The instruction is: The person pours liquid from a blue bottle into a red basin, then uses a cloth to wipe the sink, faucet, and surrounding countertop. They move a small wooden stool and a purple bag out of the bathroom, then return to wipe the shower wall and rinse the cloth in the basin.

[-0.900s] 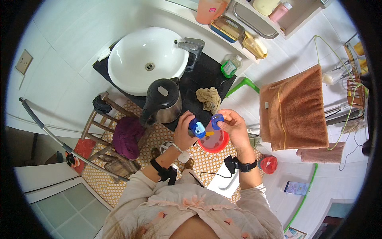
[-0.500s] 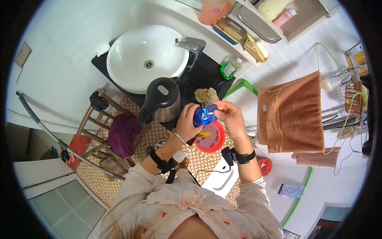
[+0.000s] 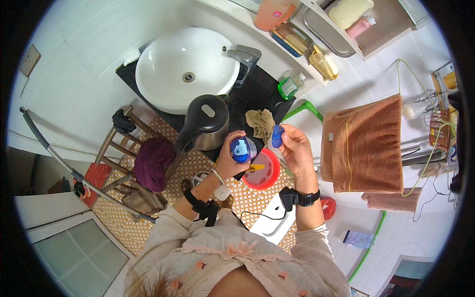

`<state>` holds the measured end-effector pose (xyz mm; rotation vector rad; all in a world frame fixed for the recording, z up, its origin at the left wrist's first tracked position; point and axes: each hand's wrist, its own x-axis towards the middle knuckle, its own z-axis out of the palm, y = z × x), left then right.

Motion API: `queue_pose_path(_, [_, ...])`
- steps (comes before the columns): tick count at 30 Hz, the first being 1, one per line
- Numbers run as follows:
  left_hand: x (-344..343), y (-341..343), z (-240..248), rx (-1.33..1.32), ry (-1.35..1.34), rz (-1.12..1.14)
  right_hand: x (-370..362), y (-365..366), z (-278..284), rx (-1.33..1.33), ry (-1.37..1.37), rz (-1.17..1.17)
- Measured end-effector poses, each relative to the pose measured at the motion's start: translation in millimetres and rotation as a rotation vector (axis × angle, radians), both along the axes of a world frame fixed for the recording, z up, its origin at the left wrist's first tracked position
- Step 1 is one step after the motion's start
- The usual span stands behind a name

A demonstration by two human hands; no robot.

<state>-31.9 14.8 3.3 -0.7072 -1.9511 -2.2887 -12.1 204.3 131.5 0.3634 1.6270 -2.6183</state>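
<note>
Moved since the earlier frame: blue cap, from against the blue bottle to well clear of it; right hand drawn toward 2 o'clock with it.

Head view, clock directions taken from the blue bottle.

Blue bottle (image 3: 241,150): just below the counter's near edge, in left hand (image 3: 226,157); fingers curled around it. Smooth, rounded, plastic-looking; pale-blue top facing the camera, long axis seen nearly end-on. Contents: cannot be told.

Blue cap (image 3: 278,136): between 2 and 3 o'clock, apart from the bottle; pinched between thumb and fingers of right hand (image 3: 296,147). Rounded, glossy; long axis roughly 12 to 6.

Tub (image 3: 278,168): between 4 and 5 o'clock, round, red; pinkish inside with darker patches, liquid or not unclear. Yellow piece (image 3: 256,167) across its left side.

Kettle (image 3: 203,115): between 10 and 11 o'clock, black lid shut, metal body; contents hidden.

Basin (image 3: 173,59): 11 o'clock, glossy white oval, metal drain at bottom.

Clear bottle (image 3: 288,87): between 1 and 2 o'clock, green liquid inside, on the black counter (image 3: 264,88).

Cloth (image 3: 261,123): 1 o'clock, beige, crumpled, on the counter.

Towel (image 3: 366,148): 3 o'clock, brown, thick pile, hanging.

Purple fabric (image 3: 153,166): between 8 and 9 o'clock, bunched on a wooden chair (image 3: 111,165).
</note>
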Motion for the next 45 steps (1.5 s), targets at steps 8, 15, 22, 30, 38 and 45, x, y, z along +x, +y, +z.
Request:
queue_pose_path(8, [-2, 5, 11, 0.286, -0.016, -0.122, 13, 1, 1, -0.096, 0.035, 0.029])
queue_pose_path(15, [0, 16, 21, -0.21, 0.056, 0.17, 14, -5, -3, 0.107, -0.051, 0.09])
queue_pose_path(22, [-3, 22, 20, -0.356, -0.02, 0.122, -5, -12, -3, 0.398, -0.095, 0.147])
queue_pose_path(30, [-2, 21, 19, -0.368, -0.01, 0.118, -14, -28, -5, 0.636, -0.058, 0.189])
queue_pose_path(38, [-1, 19, 16, -0.344, 0.008, 0.132, -13, -32, -16, 0.846, -0.033, 0.123])
queue_pose_path(45, [0, 20, 14, -0.365, 0.008, 0.144, -8, -36, -11, 1.147, 0.027, 0.09])
